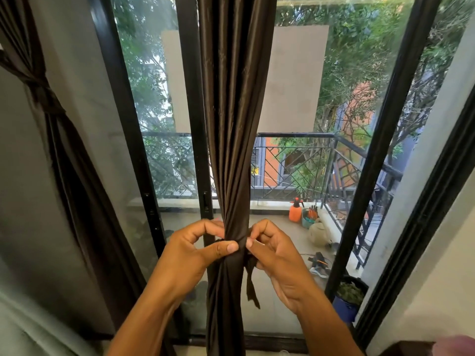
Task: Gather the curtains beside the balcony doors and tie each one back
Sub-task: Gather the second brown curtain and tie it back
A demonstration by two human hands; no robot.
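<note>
Curtain: a dark brown curtain (pixel 232 124) hangs gathered into a narrow column in front of the middle door frame (pixel 191 111), pinched to its thinnest between the two hands and spreading a little again below them.
Tie: a matching dark tie (pixel 250 278) wraps the gathered waist; one loose end hangs down on the curtain's right side, free of the glass.
Left hand: the left hand (pixel 191 253) is closed on the curtain's left edge, thumb pressed across the front of the wrap, fingers curled behind it.
Right hand: the right hand (pixel 273 250) is pinched shut on the tie at the curtain's right edge, thumb tip against the fabric, the loose end dropping below its palm.
Second curtain: another brown curtain (pixel 51 119) at the far left is already cinched with its own tie and hangs against the wall, well apart from the hands.
Glass: the pane (pixel 154 124) left of the curtain and the wider pane (pixel 321 176) right of it are uncovered, both bounded by black frames.
Room: open space lies on both sides of the gathered curtain, wider on the right, up to the slanting right frame (pixel 372 163).
Balcony: beyond the glass, a black railing (pixel 308 163), an orange sprayer (pixel 295 210) and a blue pot (pixel 348 301) sit near the right edge.
Floor: the curtain's lower end runs out of view at the bottom sill.
</note>
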